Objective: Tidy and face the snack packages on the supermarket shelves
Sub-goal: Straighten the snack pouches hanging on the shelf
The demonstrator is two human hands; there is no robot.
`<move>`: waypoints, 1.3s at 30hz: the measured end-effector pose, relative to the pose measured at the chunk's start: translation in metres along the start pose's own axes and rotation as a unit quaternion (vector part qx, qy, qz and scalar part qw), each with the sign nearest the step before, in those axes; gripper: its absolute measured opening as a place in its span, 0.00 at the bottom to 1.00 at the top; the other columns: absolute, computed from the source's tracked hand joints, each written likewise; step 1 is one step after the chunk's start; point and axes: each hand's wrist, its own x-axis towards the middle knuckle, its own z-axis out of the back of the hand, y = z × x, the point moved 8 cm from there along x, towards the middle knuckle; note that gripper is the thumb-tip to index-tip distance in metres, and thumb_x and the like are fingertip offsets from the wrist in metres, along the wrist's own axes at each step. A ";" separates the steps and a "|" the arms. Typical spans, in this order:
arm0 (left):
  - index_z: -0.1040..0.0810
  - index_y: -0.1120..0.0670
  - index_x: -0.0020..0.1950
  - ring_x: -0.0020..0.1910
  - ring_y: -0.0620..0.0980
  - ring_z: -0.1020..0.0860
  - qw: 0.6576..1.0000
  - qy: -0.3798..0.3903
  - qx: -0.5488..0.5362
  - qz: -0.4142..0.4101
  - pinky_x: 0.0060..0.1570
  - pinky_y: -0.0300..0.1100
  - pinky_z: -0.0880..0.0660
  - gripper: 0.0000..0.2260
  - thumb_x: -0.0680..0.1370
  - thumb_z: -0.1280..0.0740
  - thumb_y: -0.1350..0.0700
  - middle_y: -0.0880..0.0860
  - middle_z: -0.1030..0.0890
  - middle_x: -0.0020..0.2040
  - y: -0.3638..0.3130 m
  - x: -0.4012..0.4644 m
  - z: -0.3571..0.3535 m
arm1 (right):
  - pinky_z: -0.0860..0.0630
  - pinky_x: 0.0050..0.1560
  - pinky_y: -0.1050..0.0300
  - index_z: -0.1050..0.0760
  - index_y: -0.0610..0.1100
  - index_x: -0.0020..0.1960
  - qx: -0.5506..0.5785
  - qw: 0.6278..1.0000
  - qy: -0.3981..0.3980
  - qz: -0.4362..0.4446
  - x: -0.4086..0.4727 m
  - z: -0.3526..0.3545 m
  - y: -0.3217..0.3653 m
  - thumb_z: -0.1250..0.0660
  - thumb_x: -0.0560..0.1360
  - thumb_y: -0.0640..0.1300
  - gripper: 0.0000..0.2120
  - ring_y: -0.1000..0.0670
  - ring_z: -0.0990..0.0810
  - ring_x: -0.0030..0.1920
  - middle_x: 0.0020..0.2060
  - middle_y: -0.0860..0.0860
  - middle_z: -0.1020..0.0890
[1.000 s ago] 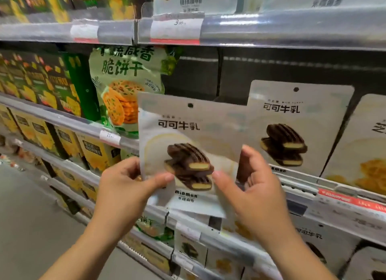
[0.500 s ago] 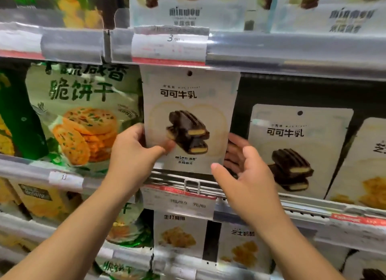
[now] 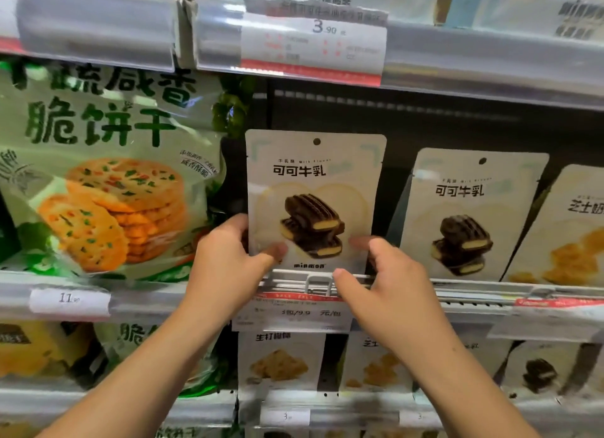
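White pouch [image 3: 313,202] stands upright at frame centre on the middle shelf [image 3: 474,295], print facing out, base behind the wire rail [image 3: 317,279]. It shows a hang hole at the top, black lettering and a picture of stacked chocolate biscuits.

Left hand [image 3: 228,267] pinches the pouch's lower left edge, thumb on the front. Right hand [image 3: 389,293] pinches the lower right edge, thumb low by the rail.

Risk: the pouch looks light and flat, with dark empty space behind it. Released without support, it could tip backward or slump. A base caught on the rail would leave it skewed.

Just right stands a matching pouch [image 3: 470,215], leaning slightly. A green cracker bag [image 3: 108,176] fills the left. A price tag [image 3: 313,45] sits at upper centre.
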 end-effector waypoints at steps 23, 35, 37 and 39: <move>0.31 0.62 0.70 0.64 0.50 0.28 0.967 -0.137 0.011 -0.213 0.64 0.43 0.29 0.20 0.79 0.34 0.57 0.56 0.26 0.63 -0.045 -0.057 0.031 | 0.36 0.53 0.81 0.21 0.45 0.58 -0.002 0.987 -0.095 0.128 -0.028 0.023 0.010 0.34 0.76 0.39 0.12 0.55 0.22 0.59 0.56 0.53 0.21; 0.32 0.47 0.60 0.47 0.28 0.28 0.994 0.050 -0.046 0.086 0.40 0.23 0.31 0.14 0.78 0.33 0.57 0.41 0.30 0.53 0.127 -0.137 -0.060 | 0.39 0.73 0.56 0.29 0.39 0.68 -0.010 0.978 -0.071 0.196 -0.048 -0.011 0.000 0.35 0.75 0.41 0.21 0.51 0.33 0.70 0.65 0.50 0.26; 0.34 0.48 0.59 0.44 0.34 0.26 0.990 0.055 -0.035 0.128 0.37 0.26 0.31 0.15 0.77 0.31 0.56 0.47 0.30 0.49 0.140 -0.132 -0.070 | 0.41 0.74 0.56 0.31 0.38 0.69 -0.017 0.978 -0.074 0.197 -0.047 -0.016 -0.003 0.33 0.74 0.39 0.24 0.50 0.34 0.70 0.66 0.47 0.27; 0.35 0.50 0.63 0.48 0.42 0.24 0.988 0.059 -0.026 0.142 0.43 0.30 0.28 0.19 0.76 0.30 0.57 0.51 0.28 0.50 0.144 -0.126 -0.079 | 0.43 0.75 0.57 0.33 0.37 0.70 -0.035 0.976 -0.081 0.201 -0.047 -0.021 -0.004 0.30 0.73 0.37 0.27 0.49 0.35 0.70 0.66 0.45 0.28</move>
